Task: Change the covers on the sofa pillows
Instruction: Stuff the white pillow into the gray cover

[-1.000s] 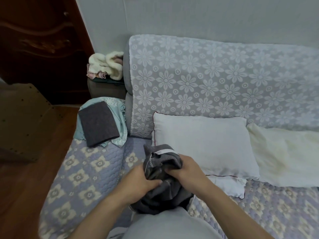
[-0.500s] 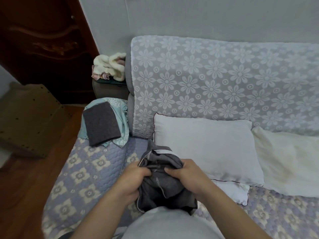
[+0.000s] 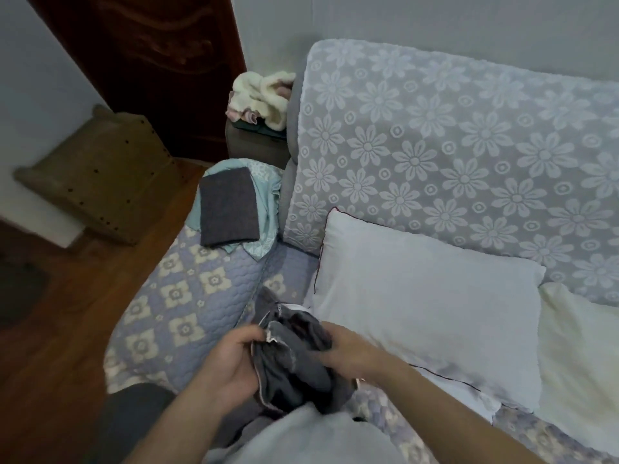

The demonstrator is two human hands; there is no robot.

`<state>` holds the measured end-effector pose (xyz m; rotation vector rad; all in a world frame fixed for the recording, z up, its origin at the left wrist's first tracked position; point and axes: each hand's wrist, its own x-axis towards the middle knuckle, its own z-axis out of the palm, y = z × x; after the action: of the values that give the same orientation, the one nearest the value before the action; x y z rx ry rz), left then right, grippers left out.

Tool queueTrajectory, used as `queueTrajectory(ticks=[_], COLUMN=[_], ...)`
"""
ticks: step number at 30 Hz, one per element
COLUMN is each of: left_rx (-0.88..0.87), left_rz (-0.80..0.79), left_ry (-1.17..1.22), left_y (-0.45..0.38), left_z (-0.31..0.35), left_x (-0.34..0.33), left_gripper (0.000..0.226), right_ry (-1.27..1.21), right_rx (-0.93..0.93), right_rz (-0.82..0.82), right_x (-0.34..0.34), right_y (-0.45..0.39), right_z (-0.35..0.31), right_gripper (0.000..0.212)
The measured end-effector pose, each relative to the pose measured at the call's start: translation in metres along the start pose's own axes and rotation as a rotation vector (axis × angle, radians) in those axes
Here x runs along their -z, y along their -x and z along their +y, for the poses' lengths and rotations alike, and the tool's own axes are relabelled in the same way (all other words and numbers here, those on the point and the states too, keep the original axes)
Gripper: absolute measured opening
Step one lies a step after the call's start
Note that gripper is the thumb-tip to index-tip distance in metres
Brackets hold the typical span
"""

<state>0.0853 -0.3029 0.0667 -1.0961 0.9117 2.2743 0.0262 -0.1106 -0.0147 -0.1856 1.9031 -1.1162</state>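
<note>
- The pillow (image 3: 425, 309) lies on the sofa seat (image 3: 187, 306), leaning against the backrest (image 3: 452, 145) behind it.
- A second pillow (image 3: 579, 360) lies just to its right, touching it.
- The bunched cover (image 3: 294, 363) sits in front of the first pillow's left end, between the left hand (image 3: 231, 363) and the right hand (image 3: 351, 353), whose fingers grip it from either side.
- A folded cloth (image 3: 229, 207) lies on another folded fabric (image 3: 268, 195) at the seat's far left end, left of the backrest.
- Behind that, a fluffy bundle (image 3: 261, 95) rests on the sofa arm (image 3: 254, 145).
- A stool (image 3: 100, 175) stands on the floor (image 3: 50, 329), left of the sofa, before the door (image 3: 150, 61).
</note>
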Motion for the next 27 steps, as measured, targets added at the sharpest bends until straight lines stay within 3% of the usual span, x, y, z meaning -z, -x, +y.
queueTrajectory(ticks=[2, 6, 7, 11, 14, 17, 23, 27], left_rx=[-0.074, -0.169, -0.192, -0.227, -0.273, -0.324, -0.377, -0.401], left_rz=[0.154, 0.269, 0.296, 0.359, 0.356, 0.403, 0.451, 0.406], left_ry=[0.087, 0.181, 0.201, 0.183, 0.177, 0.175, 0.113, 0.01], left_y=[-0.005, -0.004, -0.01, -0.027, -0.039, -0.046, -0.043, -0.046], left_z=[0.001, 0.0, -0.003, -0.018, -0.022, -0.022, -0.002, 0.009], left_x=[0.015, 0.038, 0.045, 0.066, 0.072, 0.08, 0.084, 0.075], left_gripper=[0.04, 0.044, 0.045, 0.034, 0.036, 0.038, 0.034, 0.033], right_ry=[0.165, 0.482, 0.536, 0.713, 0.781, 0.732, 0.654, 0.39], right_rx=[-0.006, 0.049, 0.026, -0.161, -0.159, -0.202, 0.091, 0.139], right_rz=[-0.076, 0.416, 0.462, 0.428, 0.498, 0.439, 0.312, 0.248], right_x=[0.035, 0.147, 0.173, 0.244, 0.253, 0.234, 0.164, 0.156], right_y=[-0.03, -0.106, -0.133, -0.21, -0.239, -0.221, -0.082, 0.019], right_z=[-0.001, -0.014, -0.014, 0.017, 0.048, 0.05, 0.043, 0.023], right_gripper=[0.058, 0.054, 0.055, 0.089, 0.099, 0.094, 0.05, 0.055])
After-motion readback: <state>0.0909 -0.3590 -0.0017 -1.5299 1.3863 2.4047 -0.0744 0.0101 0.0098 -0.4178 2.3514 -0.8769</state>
